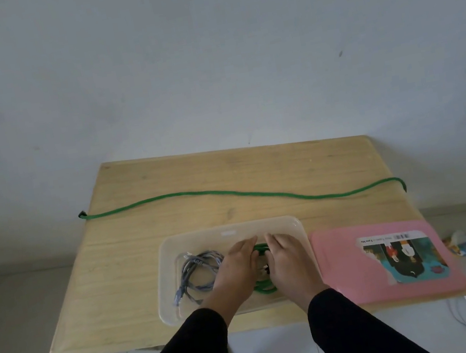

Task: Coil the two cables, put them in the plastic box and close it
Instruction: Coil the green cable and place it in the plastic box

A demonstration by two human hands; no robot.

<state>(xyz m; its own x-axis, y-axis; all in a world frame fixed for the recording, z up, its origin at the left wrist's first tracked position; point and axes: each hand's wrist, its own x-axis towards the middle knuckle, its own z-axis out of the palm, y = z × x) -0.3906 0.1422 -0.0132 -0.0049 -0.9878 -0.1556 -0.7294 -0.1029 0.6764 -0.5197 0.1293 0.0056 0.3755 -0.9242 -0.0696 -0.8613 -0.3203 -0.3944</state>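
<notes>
Both hands, left hand (236,268) and right hand (289,262), are pressing the green cable coil (260,248) flat-palmed into the plastic box (169,279); the pink lid (339,251) is lying rightward, nearest the right hand.

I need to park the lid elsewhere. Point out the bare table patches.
Bare: the table left of the box, and the strip behind the green rope. Crowded: the box, holding both hands, and the right side under the lid.

far table (164,181) bare | green rope (244,194) crosses | lid (341,257) right
</notes>
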